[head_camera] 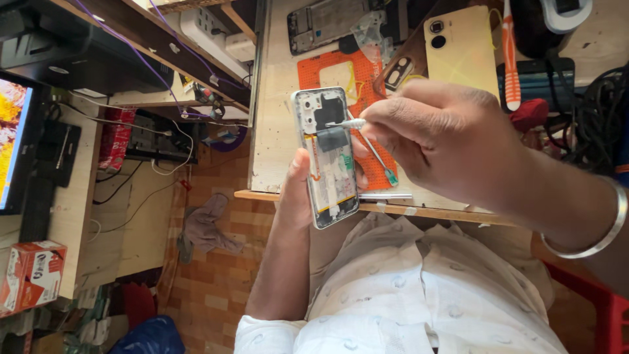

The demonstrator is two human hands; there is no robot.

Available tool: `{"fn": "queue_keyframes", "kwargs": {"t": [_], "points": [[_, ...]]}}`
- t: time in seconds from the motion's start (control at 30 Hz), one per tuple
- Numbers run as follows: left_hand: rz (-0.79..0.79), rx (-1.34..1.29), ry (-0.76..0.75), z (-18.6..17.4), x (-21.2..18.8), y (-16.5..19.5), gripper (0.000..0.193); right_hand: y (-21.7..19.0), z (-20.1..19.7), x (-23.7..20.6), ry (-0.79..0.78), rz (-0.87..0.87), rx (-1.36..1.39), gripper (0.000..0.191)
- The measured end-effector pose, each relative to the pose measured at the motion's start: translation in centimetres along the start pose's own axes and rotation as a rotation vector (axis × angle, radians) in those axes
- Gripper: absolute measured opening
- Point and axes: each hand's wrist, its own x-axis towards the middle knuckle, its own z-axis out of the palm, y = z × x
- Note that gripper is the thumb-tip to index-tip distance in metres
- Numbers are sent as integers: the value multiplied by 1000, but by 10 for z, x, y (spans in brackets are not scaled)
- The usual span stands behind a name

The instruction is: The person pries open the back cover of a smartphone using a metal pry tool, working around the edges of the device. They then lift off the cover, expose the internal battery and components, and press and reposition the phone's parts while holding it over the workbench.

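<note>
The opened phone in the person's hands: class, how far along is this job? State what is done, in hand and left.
Done: the yellow back cover lies off on the bench. In hand: the left hand holds the opened phone while the right hand puts a white-handled tool to its upper part. Left: the inner parts are exposed and the cover is not refitted.

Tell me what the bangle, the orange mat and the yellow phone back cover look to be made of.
Bangle: likely metal, silvery and polished; it shows a bright sheen along its curve.
Orange mat: probably silicone or rubber, matte, with a grid of small dimples.
Yellow phone back cover: looks like plastic or glass, pale yellow, smooth with a soft gloss; the look alone cannot settle which.
</note>
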Motion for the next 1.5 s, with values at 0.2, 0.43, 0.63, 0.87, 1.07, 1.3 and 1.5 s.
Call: {"fn": "queue_keyframes", "kwargs": {"t": [0.2,0.43,0.63,0.87,1.07,1.3,1.5], "points": [[81,-101,27,6,5,8,77,4,0,3,62,-75,1,18],[78,-169,-39,5,3,16,78,7,7,1,-16,103,-41,13],[19,-191,-30,-2,-3,14,78,23,12,-1,-26,545,570,12],[24,-143,-22,-6,-6,15,79,30,23,0,-42,666,647,20],[11,-131,-59,-10,-1,16,80,36,29,1,-39,446,1069,24],[91,-108,49,-3,0,20,77,24,28,13,-4,654,453,22],[149,-158,220,0,6,27,74,5,41,21,-178,141,-213,28]]}}
